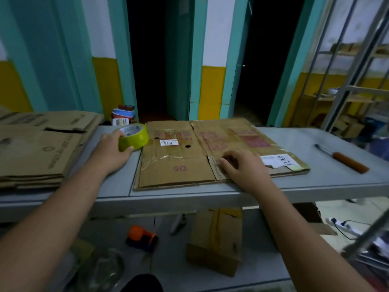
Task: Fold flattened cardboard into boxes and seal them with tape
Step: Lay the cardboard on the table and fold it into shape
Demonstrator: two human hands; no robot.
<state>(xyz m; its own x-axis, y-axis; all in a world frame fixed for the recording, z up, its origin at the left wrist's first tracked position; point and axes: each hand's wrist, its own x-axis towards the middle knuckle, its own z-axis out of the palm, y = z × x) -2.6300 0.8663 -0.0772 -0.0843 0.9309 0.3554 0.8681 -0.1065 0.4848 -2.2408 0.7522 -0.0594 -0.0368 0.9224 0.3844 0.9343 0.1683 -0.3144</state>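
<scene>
Brown on the floor under the table's near edge: a made-up cardboard box, with an orange-and-black tool left of it that I can't identify.

Above them both my forearms reach out over the near edge. My right hand lies palm down on the flattened cardboard, fingers bent, tips on the board beside the cut between two flaps. Whether they hook the flap's edge I cannot tell. My left hand is clamped round a yellow-green tape roll, held just off the sheet's far left corner.

The sheet lies flat at the middle of the table, its long axis running left to right along the near edge. Its print, "D5" included, reads upside down to me. It is worn: faded red lettering, old clear tape, two small holes, white labels, a torn near right corner.

A stack of flattened cartons fills the table's left end. An orange-handled tool lies near the right end.
</scene>
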